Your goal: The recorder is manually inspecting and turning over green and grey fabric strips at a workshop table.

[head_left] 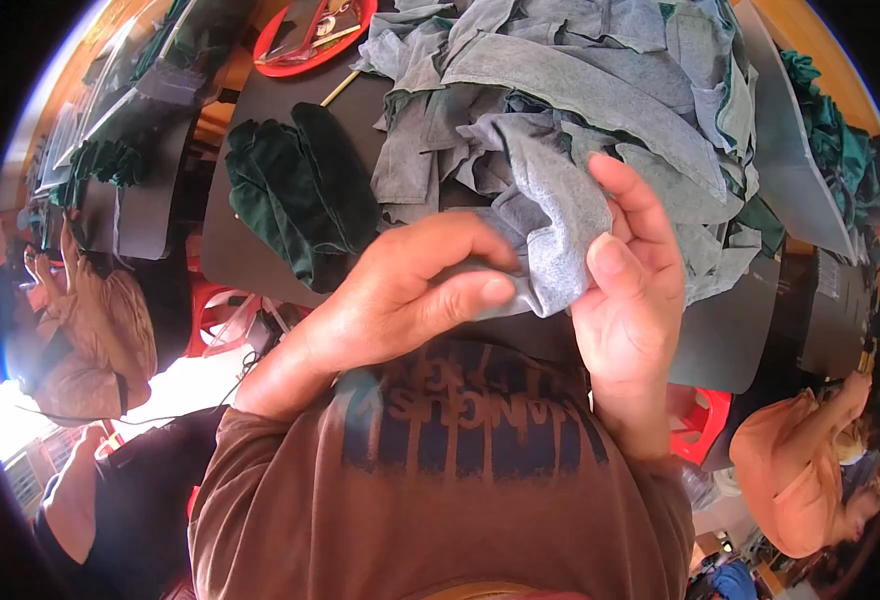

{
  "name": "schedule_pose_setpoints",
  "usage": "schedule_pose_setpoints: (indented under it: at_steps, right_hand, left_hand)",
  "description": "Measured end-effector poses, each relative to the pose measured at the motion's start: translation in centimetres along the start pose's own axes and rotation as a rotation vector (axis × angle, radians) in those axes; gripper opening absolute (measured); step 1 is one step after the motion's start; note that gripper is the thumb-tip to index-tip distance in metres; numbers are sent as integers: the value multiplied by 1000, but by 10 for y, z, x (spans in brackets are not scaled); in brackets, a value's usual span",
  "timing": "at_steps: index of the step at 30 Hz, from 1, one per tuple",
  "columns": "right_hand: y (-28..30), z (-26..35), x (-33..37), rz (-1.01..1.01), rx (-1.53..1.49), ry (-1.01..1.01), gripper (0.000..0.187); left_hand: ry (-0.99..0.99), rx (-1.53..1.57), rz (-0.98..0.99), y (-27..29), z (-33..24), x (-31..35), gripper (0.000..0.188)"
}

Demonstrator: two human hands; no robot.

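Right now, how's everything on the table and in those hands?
Curved grey cloth strip: bent, held up
Left hand: curled at the strip
Right hand: gripping the strip
Loose grey cloth pile: heaped
Dark green velvety cloth: lying rumpled
Round red plate: holding small items

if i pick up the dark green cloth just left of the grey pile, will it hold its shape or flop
Probably flop: the dark green cloth lies in soft, rumpled folds. It seems unlikely to roll, lying spread on the dark table.
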State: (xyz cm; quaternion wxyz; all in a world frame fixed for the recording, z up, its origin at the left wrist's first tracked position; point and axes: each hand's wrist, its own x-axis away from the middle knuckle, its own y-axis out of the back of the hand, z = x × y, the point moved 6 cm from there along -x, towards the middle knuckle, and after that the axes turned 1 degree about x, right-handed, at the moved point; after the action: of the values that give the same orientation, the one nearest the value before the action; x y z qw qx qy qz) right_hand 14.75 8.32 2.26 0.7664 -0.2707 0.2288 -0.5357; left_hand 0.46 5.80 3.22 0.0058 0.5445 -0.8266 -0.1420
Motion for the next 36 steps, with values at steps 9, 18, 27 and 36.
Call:
schedule_pose_setpoints:
  at_steps: [9, 18, 27, 36]
  right_hand:
    - [-5, 5, 9, -22, 375, 159, 40]
    - [-1, 1, 8, -79, 429, 194, 35]
    - [-15, 18, 14, -37, 962, 466, 16]
    - [-9, -2, 4, 27, 675, 56, 8]
  left_hand:
    - [-40, 280, -62, -1, 2, -11, 31]
    - [246, 812, -90, -11, 15, -6, 17]
    - [186, 470, -216, 1, 19, -2, 20]
    - [87, 111, -180, -1, 13, -7, 21]
